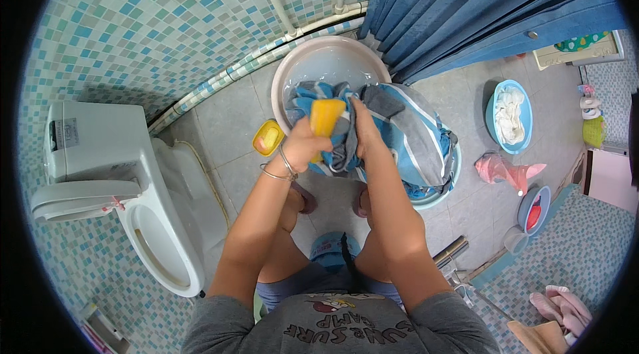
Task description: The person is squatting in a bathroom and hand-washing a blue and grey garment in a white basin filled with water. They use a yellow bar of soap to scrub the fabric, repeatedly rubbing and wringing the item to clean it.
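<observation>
Two hands work close together above the basins: the left hand point(305, 144) is closed round a yellow soap bar point(327, 117), the right hand point(365, 135) is clenched on a bunched blue-and-grey striped garment point(406, 134). Wet cloth like this should feel heavy, limp and slick, best gripped by a gathered fold; the soap looks slippery. Beyond lie one yellow soap dish point(267, 137) on the floor and one pale pink basin point(329, 61) holding water.

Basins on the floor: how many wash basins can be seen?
3, possibly more hidden. A pink basin by the tiled wall, a light blue basin under the striped laundry, and a small blue basin with white cloth at right.
</observation>
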A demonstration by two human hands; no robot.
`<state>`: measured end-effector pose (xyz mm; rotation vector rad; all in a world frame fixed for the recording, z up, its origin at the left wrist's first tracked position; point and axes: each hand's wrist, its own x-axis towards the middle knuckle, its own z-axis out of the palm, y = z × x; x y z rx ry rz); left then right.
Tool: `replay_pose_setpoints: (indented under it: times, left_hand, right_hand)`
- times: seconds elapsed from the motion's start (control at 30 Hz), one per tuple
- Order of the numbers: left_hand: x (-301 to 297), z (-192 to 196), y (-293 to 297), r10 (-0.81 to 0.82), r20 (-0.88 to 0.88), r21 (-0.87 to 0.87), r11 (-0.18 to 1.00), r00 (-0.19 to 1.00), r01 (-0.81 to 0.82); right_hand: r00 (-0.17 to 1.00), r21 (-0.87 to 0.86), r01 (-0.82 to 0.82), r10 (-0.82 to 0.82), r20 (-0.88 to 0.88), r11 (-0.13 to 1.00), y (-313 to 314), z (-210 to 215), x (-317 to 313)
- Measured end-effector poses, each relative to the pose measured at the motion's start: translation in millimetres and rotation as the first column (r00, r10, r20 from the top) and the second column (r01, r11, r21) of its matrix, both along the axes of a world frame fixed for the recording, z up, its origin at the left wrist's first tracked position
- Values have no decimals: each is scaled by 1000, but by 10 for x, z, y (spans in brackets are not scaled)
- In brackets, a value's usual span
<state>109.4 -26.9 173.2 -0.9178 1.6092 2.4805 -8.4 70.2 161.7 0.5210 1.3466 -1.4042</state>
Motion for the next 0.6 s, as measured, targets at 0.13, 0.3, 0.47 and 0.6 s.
replay_pose_setpoints:
  times: [0.13, 0.3, 0.47, 0.6]
  left_hand:
    - [-122, -79, 206, 100, 90, -102, 991, 991, -90]
    - [-305, -235, 74, 346, -91, -399, 847, 934, -353]
    - [-326, -361, 295, 395, -18, -399, 839, 918, -369]
    - [-378, -344, 548, 349, -154, -509, 774, 924, -377]
  right_hand:
    - [990, -67, 138, -139, -4, 988, 73, -409, 129]
    - [964, -76, 66, -83, -251, 995, 1, -315, 246]
    - [794, 64, 89, -32, -607, 994, -72, -203, 270]
    - [670, 269, 91, 141, -729, 959, -6, -283, 143]
